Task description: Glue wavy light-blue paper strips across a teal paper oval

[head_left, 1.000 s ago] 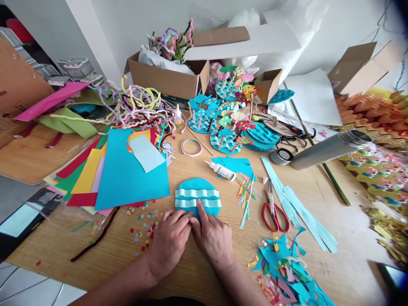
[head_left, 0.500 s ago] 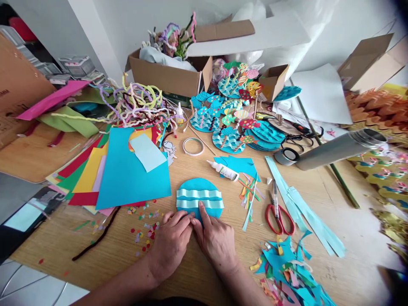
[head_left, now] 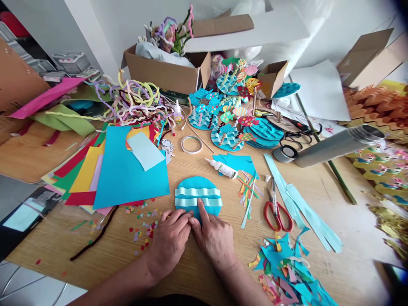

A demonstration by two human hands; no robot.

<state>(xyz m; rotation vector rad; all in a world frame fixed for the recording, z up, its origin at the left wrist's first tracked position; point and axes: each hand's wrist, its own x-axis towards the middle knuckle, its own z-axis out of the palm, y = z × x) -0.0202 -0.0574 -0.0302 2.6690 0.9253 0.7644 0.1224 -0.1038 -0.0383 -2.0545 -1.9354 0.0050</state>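
Note:
A blue paper disc (head_left: 197,185) lies flat on the wooden table (head_left: 318,199), with two wavy pale-blue strips (head_left: 198,192) across it. My left hand (head_left: 168,240) rests at the disc's near edge, its fingers curled together against the paper. My right hand (head_left: 215,236) sits beside it. Its forefinger is stretched out and presses on the lower pale strip, and the other fingers are tucked under. The two hands touch at the fingertips and hide the disc's near edge.
Red-handled scissors (head_left: 278,214) and a pen lie to the right, a glue bottle (head_left: 222,168) behind the disc. A stack of coloured paper (head_left: 127,174) lies left, paper scraps (head_left: 287,267) front right, finished fish discs (head_left: 236,123) and cardboard boxes (head_left: 165,72) behind. A metal tube (head_left: 334,146) lies right.
The hands and the disc stay in place. The view has only shifted slightly.

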